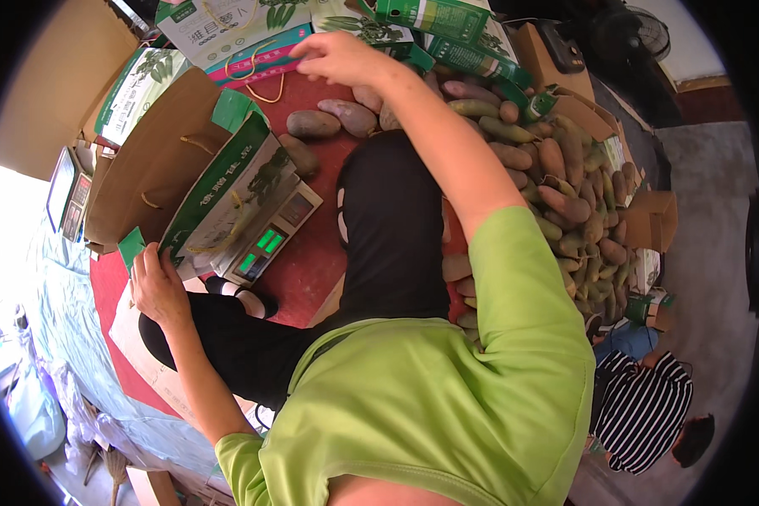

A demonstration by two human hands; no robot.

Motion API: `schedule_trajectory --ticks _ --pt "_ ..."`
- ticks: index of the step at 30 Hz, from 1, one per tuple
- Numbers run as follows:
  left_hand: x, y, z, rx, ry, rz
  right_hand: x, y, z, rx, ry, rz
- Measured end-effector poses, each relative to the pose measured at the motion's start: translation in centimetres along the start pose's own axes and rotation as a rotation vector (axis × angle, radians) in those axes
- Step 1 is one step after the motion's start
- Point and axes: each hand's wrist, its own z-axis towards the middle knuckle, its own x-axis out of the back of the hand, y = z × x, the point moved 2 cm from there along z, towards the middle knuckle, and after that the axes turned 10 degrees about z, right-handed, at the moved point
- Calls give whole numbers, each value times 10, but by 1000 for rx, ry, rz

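My left hand (158, 287) is at the near corner of an open-topped green and white carton (221, 190), its fingers curled over the edge beside a small green flap. The carton has cord handles and stands on a digital scale (288, 211) with lit green displays; its inside is mostly hidden. My right hand (337, 59) reaches out at the far side, fingers apart and holding nothing visible. Below it, a few long root vegetables (350, 118) that look like radishes lie on the red surface. A pink and teal box (261, 61) is just left of its fingertips.
A large heap of green and pinkish root vegetables (569, 198) lies right of my arm. Printed cartons (219, 29) stand along the far side. A second scale (74, 190) is at the left. A person in a striped top (647, 413) is at the lower right.
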Motion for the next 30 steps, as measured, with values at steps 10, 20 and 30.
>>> schedule_trajectory --ticks 10,20,30 --pt "5 -1 0 -8 7 38 31 211 -230 -650 469 73" --pt "-4 1 2 -42 52 24 -126 321 -464 -1021 -178 -324" --pt "-4 2 0 -81 89 12 -122 360 -469 -895 -177 -253"
